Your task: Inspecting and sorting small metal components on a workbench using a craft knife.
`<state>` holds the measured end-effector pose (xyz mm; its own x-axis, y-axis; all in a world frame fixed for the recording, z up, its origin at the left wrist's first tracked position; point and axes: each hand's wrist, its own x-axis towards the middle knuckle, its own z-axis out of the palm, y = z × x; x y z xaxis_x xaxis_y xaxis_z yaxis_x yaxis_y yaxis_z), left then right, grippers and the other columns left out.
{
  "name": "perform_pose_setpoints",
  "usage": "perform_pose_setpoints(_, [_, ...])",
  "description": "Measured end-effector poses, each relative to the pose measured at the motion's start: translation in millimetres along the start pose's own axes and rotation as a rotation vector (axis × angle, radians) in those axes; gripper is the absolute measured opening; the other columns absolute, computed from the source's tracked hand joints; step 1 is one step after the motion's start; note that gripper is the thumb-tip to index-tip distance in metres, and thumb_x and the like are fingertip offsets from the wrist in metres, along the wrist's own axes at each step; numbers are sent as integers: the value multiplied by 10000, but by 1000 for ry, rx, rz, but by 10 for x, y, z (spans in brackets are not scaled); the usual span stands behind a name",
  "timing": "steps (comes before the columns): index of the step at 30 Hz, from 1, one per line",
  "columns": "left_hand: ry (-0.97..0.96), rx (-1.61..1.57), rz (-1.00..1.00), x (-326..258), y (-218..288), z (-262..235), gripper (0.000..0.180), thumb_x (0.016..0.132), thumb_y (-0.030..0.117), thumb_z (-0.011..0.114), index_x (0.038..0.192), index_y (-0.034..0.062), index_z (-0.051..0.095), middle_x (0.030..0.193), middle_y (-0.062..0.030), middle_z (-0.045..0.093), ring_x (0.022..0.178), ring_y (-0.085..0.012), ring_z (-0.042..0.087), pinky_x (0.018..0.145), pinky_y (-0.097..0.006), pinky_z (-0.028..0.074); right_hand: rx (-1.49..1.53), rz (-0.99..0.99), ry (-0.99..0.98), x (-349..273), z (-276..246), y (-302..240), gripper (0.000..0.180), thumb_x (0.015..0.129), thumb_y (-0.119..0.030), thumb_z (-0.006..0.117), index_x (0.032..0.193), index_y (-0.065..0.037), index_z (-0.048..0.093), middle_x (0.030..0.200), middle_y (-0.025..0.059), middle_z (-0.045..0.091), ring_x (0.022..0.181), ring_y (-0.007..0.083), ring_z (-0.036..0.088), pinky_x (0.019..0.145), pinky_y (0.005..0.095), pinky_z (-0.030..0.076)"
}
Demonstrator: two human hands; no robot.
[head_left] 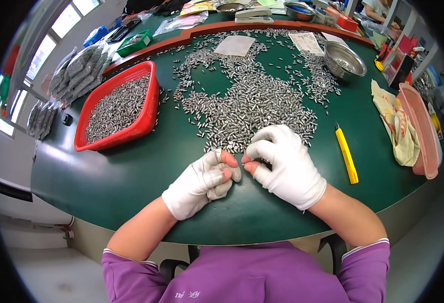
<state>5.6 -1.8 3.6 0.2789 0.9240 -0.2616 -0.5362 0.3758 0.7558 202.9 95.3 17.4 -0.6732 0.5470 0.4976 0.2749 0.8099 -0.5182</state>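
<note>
A spread heap of small shiny metal cylindrical pieces point(252, 101) covers the middle of the green table. At its near edge my two hands come close together, both in white gloves with bare thumb and index fingertips. My left hand point(202, 183) is half curled, its thumb and index tips a little apart and the other fingers folded under; whatever it may hold is hidden. My right hand point(288, 169) is closed in a pinch, thumb against index finger, with any piece between them too small to make out.
A red plastic basket point(150, 103) full of the same pieces stands left, near bagged pieces point(80, 70). A yellow utility knife point(346, 155) lies right, before a cloth bag point(396, 126) and pink basket point(418, 131). A metal bowl point(355, 59) sits at the heap's far right. A brown raised rim point(181, 38) borders the back.
</note>
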Motion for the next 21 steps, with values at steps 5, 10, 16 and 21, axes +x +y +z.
perform_pose_setpoints(5, [-3,71,-73,-23,70,78,241,928,195,677,1110,88,560,937,-40,622,651,-43,457,558,-177,331,277,92,-70,8,3,-65,156,744,-146,784,874,-132,699,975,75,605,916,274,596,780,380,492])
perform_pose_setpoints(10, [13,33,-63,-28,40,39,160,934,183,669,1046,108,583,897,-32,647,641,-41,494,540,-168,341,288,81,-68,16,24,-59,154,742,-159,747,887,-133,700,935,80,620,903,288,595,792,394,494])
perform_pose_setpoints(16, [21,12,-80,-16,29,-23,130,942,218,664,1005,127,597,884,-24,657,648,-43,519,542,-166,359,107,-194,45,42,12,-27,210,698,-194,767,881,-129,688,888,40,629,849,263,604,741,390,497])
perform_pose_setpoints(21, [-11,4,-50,-18,30,-8,151,941,247,665,1012,129,602,885,-22,660,658,-45,525,554,-166,371,86,-186,69,27,41,-21,197,699,-196,764,863,-125,681,865,29,629,809,254,610,708,381,497])
